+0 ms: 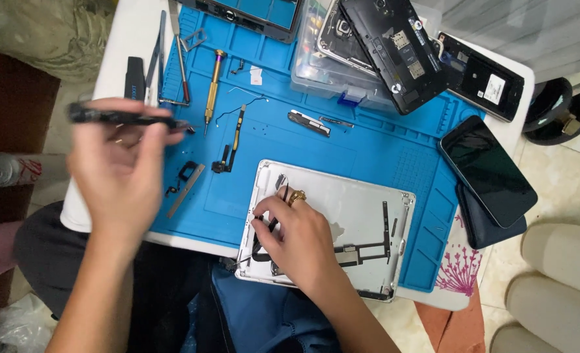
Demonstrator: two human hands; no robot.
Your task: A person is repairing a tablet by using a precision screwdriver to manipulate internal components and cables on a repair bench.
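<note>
Here, slim black tool, silver metal shell

Blur, cover and cropped edges around the blue mat

The left hand and its black tool smear with motion, so the grip is unclear. The right hand covers part of the silver tablet shell. The top edge cuts off a dark frame and the clear parts box.
</note>
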